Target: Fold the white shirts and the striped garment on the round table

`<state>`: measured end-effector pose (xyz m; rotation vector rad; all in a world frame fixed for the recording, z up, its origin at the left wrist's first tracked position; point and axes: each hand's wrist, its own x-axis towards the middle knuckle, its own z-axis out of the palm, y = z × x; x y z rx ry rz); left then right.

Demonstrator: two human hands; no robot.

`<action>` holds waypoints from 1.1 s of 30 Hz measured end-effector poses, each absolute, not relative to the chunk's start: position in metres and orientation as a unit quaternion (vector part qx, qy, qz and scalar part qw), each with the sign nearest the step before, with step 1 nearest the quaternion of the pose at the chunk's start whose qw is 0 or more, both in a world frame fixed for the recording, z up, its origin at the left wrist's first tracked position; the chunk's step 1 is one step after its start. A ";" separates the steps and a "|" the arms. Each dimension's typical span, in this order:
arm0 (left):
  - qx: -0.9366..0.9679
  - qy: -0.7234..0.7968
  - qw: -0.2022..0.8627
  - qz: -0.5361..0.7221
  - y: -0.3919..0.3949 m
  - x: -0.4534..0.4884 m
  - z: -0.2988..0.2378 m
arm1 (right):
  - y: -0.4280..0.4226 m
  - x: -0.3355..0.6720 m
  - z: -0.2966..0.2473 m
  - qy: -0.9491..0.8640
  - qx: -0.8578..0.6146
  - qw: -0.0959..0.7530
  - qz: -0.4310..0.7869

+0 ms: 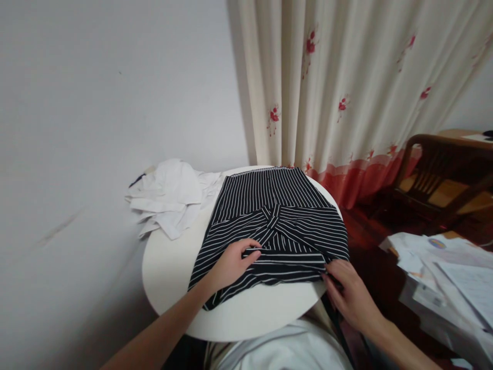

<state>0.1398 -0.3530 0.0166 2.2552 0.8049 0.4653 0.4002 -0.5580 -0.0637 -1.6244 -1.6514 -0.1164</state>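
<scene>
A black garment with thin white stripes [265, 190] lies spread on a round white table [165, 272], with a knotted tie across its middle. Its near part is turned over into a narrow band. At the left end of this band, my left hand [233, 264] has its thumb and fingers closed on the cloth. My right hand [348, 293] pinches the band's other end, by the table's right edge. Some cloth below the right hand is partly hidden. I cannot make out whether the garment is a top or a skirt.
Crumpled white clothing [169, 192] lies at the table's back left, against the wall [96, 92]. A floral curtain [327, 103] hangs behind. To the right are a wooden chair [435, 180] and a pile of papers and a bag [442, 272].
</scene>
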 end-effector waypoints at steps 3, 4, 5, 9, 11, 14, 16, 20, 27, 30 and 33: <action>0.865 0.321 0.319 0.215 -0.345 0.137 0.006 | -0.543 0.408 -0.058 -0.637 -0.667 0.386 -0.022; 0.865 0.327 0.302 0.232 -0.345 0.134 0.003 | -0.540 0.410 -0.057 -0.631 -0.676 0.381 -0.023; 0.865 0.333 0.282 0.248 -0.347 0.130 0.000 | -0.539 0.411 -0.057 -0.626 -0.683 0.376 -0.024; 0.879 0.338 0.208 0.263 -0.367 0.101 -0.004 | -0.553 0.413 -0.064 -0.625 -0.696 0.350 -0.048; 0.889 0.338 0.181 0.251 -0.378 0.083 -0.006 | -0.567 0.418 -0.072 -0.628 -0.692 0.345 -0.087; 0.904 0.335 0.141 0.225 -0.388 0.057 -0.013 | -0.586 0.430 -0.090 -0.623 -0.686 0.343 -0.154; 0.913 0.326 0.117 0.216 -0.389 0.044 -0.018 | -0.592 0.436 -0.104 -0.608 -0.694 0.338 -0.184; 0.924 0.306 0.080 0.216 -0.383 0.028 -0.026 | -0.587 0.441 -0.127 -0.557 -0.717 0.337 -0.250; 0.930 0.279 0.073 0.228 -0.381 0.019 -0.029 | -0.568 0.443 -0.135 -0.561 -0.679 0.376 -0.290; 0.924 0.281 0.083 0.245 -0.379 0.020 -0.030 | -0.564 0.435 -0.138 -0.575 -0.681 0.363 -0.271; 0.919 0.287 0.087 0.254 -0.378 0.021 -0.033 | -0.558 0.426 -0.144 -0.546 -0.693 0.374 -0.285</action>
